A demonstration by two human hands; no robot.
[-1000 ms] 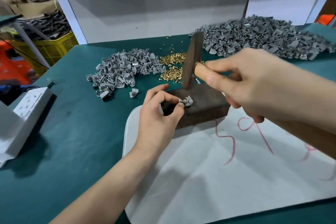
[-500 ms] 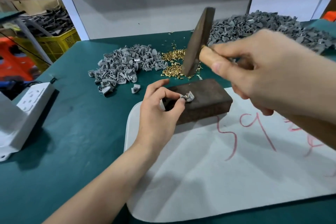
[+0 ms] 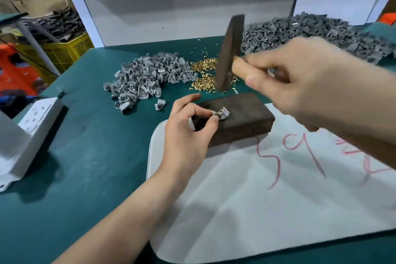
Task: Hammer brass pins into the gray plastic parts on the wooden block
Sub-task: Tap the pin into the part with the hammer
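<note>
Block (image 3: 246, 120): a dark wooden block is laid on the far left corner of a white sheet (image 3: 257, 199), with its long side running left to right.
Gray part (image 3: 224, 112): one small plastic part is seated on the left end of the block's top. A brass glint is seen against it, but how deep the pin sits cannot be told.
Left hand (image 3: 188, 133): the fingers are curled, and the gray part is pinched between the thumb tip and the forefinger tip and steadied on the block.
Right hand (image 3: 300, 83): the fingers are wrapped round the pale wooden handle of a hammer (image 3: 229, 53). The hand is blurred.
Hammer: the dark head is held nearly upright above the far edge of the block, well apart from the gray part.
Brass pins (image 3: 203, 73): a loose heap is spread on the table (image 3: 85, 156) just behind the block.
Small heap (image 3: 147, 77): light gray parts are piled to the left of the brass pins, and one stray part (image 3: 160, 104) is set nearer the block.
Large heap (image 3: 310, 32): darker gray parts are piled at the far right of the table.
White sheet: red strokes are drawn across it.
Table: it is covered in dark green.
Power strip (image 3: 36, 118): a white strip is placed at the left edge.
Yellow crate (image 3: 64, 51): it is seen beyond the table's far left corner.
</note>
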